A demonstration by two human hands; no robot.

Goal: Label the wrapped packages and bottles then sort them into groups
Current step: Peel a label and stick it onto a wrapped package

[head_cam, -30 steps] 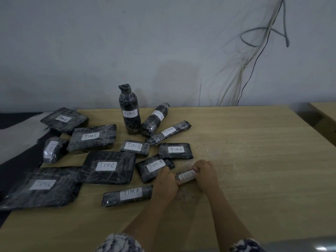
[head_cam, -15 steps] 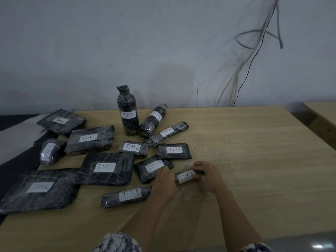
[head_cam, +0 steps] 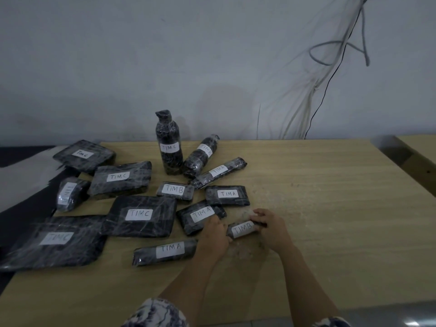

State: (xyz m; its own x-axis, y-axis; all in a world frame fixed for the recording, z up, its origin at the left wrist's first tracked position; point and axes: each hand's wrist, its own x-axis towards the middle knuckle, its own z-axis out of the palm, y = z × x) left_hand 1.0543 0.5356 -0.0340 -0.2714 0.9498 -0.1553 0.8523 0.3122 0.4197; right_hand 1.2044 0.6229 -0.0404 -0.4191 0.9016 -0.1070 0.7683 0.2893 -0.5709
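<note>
Low in the middle, both hands curl around one small package (head_cam: 243,230): left hand (head_cam: 215,234) grips its left end, right hand (head_cam: 269,226) its right.

1. A small black film-wrapped roll (head_cam: 243,230), labelled TIMB, is laid flat and slightly tilted at front right.
2. A tall black wrapped bottle (head_cam: 169,147), labelled TIMC, is stood upright at the back.
3. A flat black wrapped package (head_cam: 139,214), labelled TIMC, is laid left of the roll.

right hand (head_cam: 269,228): fist a second ago, fingers now stretched along far edge of small package (head_cam: 243,230), lower middle of frame | label (head_cam: 243,230): last letter B, earlier covered, now uncovered, reads TIMB
</note>
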